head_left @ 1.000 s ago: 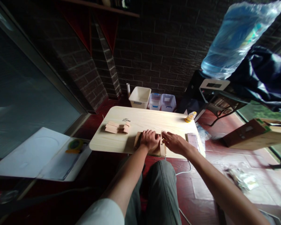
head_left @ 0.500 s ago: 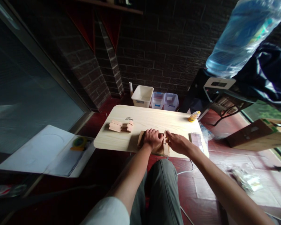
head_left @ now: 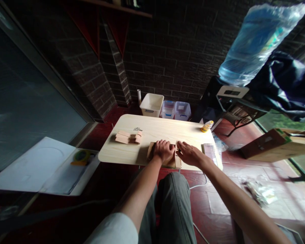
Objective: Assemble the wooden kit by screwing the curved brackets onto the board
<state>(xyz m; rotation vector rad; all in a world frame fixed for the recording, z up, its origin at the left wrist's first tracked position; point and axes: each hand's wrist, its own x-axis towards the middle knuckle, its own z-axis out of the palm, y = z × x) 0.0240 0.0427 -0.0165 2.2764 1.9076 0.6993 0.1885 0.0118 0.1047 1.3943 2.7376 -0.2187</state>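
Mostly my view has shifted — my left hand (head_left: 163,150) lies over one wooden block (head_left: 169,163) at the worktop (head_left: 124,157)'s near edge, my right hand (head_left: 190,154) touches one pale strip (head_left: 178,163) — whether either grasps, I can't tell.

My pale counter (head_left: 162,126) carries pinkish wooden pieces (head_left: 128,137), small dark bits (head_left: 137,129), a yellow-capped bottle (head_left: 207,126) and a wooden block (head_left: 169,161).

No legible text, numbers or signs. Marks on the cream bin (head_left: 151,104), the blue water bottle (head_left: 254,44) and the cardboard box (head_left: 279,145): too small or blurred to read. Patch on the flat item (head_left: 209,153) on the table (head_left: 152,130): pixelated, unreadable.
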